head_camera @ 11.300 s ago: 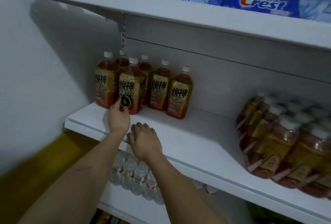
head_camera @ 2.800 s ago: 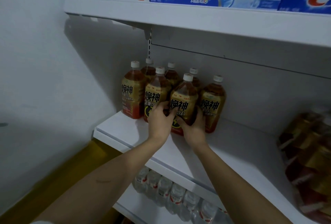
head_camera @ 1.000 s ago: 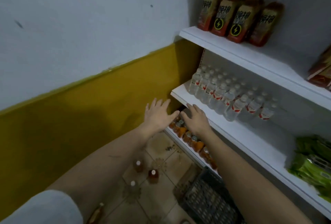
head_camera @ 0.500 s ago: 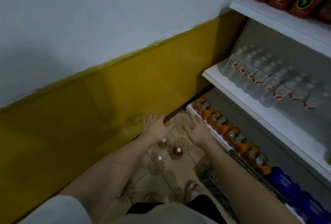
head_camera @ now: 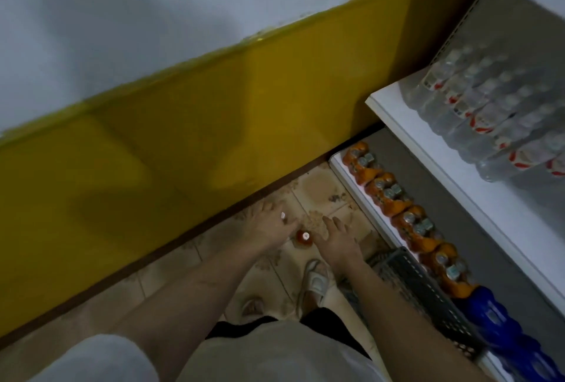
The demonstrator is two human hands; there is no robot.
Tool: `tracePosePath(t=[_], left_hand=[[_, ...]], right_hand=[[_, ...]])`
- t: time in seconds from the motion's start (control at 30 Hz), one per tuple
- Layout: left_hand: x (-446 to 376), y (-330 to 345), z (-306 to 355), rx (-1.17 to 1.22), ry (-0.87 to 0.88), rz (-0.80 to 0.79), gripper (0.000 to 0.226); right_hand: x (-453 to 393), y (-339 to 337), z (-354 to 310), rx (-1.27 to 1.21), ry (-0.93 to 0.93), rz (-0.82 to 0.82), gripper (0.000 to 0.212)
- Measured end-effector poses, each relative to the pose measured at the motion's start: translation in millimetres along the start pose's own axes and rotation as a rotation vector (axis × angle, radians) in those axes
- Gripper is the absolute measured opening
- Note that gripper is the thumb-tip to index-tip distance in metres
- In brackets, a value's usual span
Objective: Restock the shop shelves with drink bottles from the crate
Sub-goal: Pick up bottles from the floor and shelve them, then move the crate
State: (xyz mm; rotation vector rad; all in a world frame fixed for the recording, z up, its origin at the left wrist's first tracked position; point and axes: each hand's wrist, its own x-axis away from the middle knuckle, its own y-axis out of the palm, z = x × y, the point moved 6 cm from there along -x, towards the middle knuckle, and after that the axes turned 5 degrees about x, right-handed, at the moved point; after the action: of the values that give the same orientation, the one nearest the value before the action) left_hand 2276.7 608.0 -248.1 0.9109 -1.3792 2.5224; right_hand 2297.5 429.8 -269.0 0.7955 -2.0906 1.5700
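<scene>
Tiled floor [head_camera: 318, 195] carries one drink bottle [head_camera: 303, 238] upright between both hands. Left hand [head_camera: 266, 228] and right hand [head_camera: 336, 239] hover with fingers spread, grasping nothing. Bottle probably full, heavy, smooth; grip the body below the cap.

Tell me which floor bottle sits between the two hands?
The brown bottle standing between left hand and right hand; another's white cap peeks over the left hand.

Patterned beige floor tiles [head_camera: 308, 195] look smooth with a dull sheen. The mustard-yellow lower wall panel [head_camera: 214, 124] is glossy. The white painted shelf [head_camera: 477, 195] looks smooth, the clear plastic water bottles [head_camera: 489, 112] shiny, and the dark lattice plastic crate [head_camera: 428, 293] matt.
</scene>
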Motion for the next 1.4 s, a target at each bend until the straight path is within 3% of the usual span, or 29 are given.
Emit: tracePosePath(t=[0.23,0.37,0.57,0.73,1.0,1.07,1.2,1.3,1.4], left_hand=[[-58,75,20,0.271,-0.167,-0.184,0.069],[-92,123,11,0.431,-0.26,-0.188,0.063],[-171,231,-50,0.313,-0.269,-0.311,0.081],[-278,325,-114,0.237,-0.216,-0.319,0.088],[-387,448,-157,0.202,-0.106,-0.279,0.104],[-403,468,-157,0.251,-0.119,-0.246,0.103],[-417,476,-156,0.215,-0.079,-0.137,0.076],[-414,469,-154,0.119,-0.033,-0.164,0.081],[-405,455,-142,0.098,-0.01,-0.211,0.084]], right_hand=[[-58,38,54,-0.063,-0.074,-0.158,0.069],[-101,70,87,-0.056,-0.049,-0.22,0.064],[-190,141,137,-0.159,0.05,-0.273,0.054],[-299,241,171,-0.127,0.069,-0.328,0.086],[-426,351,183,-0.007,-0.147,-0.196,0.1],[-440,369,182,-0.001,-0.197,-0.131,0.095],[-449,381,186,-0.002,-0.221,-0.021,0.075],[-446,373,188,0.01,-0.245,-0.025,0.065],[-436,354,187,-0.008,-0.231,-0.072,0.071]])
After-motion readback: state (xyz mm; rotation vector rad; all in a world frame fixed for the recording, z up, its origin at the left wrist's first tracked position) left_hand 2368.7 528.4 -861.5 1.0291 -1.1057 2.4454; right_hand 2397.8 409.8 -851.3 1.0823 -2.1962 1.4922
